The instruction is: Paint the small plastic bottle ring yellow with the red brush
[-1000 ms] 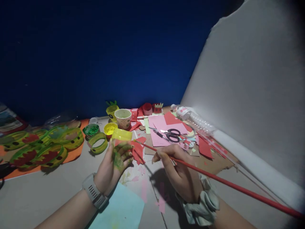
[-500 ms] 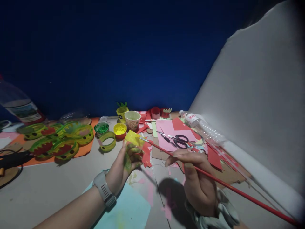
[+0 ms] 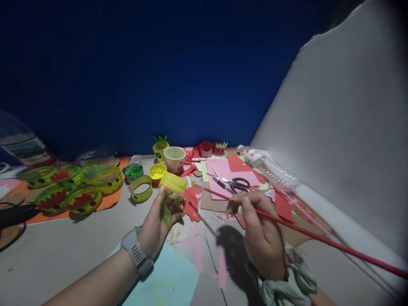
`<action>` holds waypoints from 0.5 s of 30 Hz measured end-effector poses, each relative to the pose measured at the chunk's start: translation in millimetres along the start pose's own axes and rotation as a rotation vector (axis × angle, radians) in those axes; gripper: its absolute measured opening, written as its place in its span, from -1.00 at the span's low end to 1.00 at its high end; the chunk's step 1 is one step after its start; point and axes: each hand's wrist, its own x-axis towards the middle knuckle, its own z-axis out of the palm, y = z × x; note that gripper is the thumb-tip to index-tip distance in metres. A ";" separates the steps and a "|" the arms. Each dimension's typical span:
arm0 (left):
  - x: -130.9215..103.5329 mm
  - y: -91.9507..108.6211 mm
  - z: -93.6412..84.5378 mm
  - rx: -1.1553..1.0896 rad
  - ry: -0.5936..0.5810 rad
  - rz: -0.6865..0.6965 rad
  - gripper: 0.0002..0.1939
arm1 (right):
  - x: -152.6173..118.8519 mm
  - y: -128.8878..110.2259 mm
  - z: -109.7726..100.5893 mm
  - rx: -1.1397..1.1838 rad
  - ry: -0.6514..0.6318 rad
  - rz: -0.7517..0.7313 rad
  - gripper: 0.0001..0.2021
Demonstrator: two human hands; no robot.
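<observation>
My left hand (image 3: 165, 212), smeared with green paint and wearing a grey watch, is closed on a yellow-painted paper piece (image 3: 174, 182). In my right hand (image 3: 261, 229) is a long red paintbrush (image 3: 296, 228), gripped like a pen. Its yellow-tinged bristles point left and lie just right of the yellow piece, apart from it. Just behind that piece stand a tub of yellow paint (image 3: 157, 171) and a patterned paper cup (image 3: 175, 160). A tub of green paint (image 3: 133, 171) and a yellow-green paper ring (image 3: 141, 189) are to the left.
Several painted rings (image 3: 84, 200) rest on orange paper (image 3: 110, 204) at left. Black-handled scissors (image 3: 237, 183) lie on pink paper (image 3: 218, 170). A plastic bottle (image 3: 270, 168) lies at right, beside a white panel (image 3: 350, 127). Light blue paper (image 3: 172, 272) is in front.
The brush tip has come away from the yellow piece, to its right. The yellow piece has turned in my left hand. The whole view has shifted slightly.
</observation>
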 end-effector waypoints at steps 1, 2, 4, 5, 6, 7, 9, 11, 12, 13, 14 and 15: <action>-1.0 -0.2 0.5 0.028 0.003 0.009 -0.65 | 1.7 -1.2 0.0 0.024 0.043 0.013 -0.83; -2.2 -0.5 1.1 0.070 0.008 0.018 -0.63 | 3.3 -2.6 0.2 0.070 0.086 0.020 -0.83; -4.9 -1.4 2.3 0.188 0.031 0.039 -0.61 | 5.2 -5.9 0.6 0.195 0.144 0.007 -0.85; -6.1 -2.0 2.8 0.248 0.047 0.055 -0.60 | 5.4 -7.5 0.8 0.249 0.149 -0.007 -0.86; -7.0 -2.6 3.1 0.298 0.065 0.074 -0.58 | 5.0 -8.9 1.1 0.291 0.145 -0.024 -0.86; -7.5 -3.2 3.3 0.335 0.081 0.093 -0.57 | 4.2 -9.9 1.3 0.317 0.131 -0.042 -0.85; -7.8 -4.3 3.1 0.387 0.098 0.116 -0.54 | 1.8 -10.5 1.7 0.336 0.088 -0.063 -0.84; -7.2 -4.9 2.5 0.429 0.101 0.120 -0.54 | -0.8 -9.3 2.2 0.314 0.048 -0.059 -0.84; -6.9 -4.9 2.3 0.446 0.101 0.120 -0.54 | -1.8 -8.3 2.3 0.296 0.036 -0.050 -0.84; -6.7 -4.7 2.1 0.457 0.098 0.122 -0.55 | -2.6 -7.2 2.5 0.275 0.030 -0.039 -0.85; -6.5 -4.4 2.0 0.462 0.098 0.127 -0.55 | -3.2 -6.1 2.5 0.258 0.031 -0.032 -0.85; -6.5 -4.0 2.1 0.463 0.099 0.132 -0.56 | -3.4 -5.1 2.4 0.247 0.038 -0.030 -0.85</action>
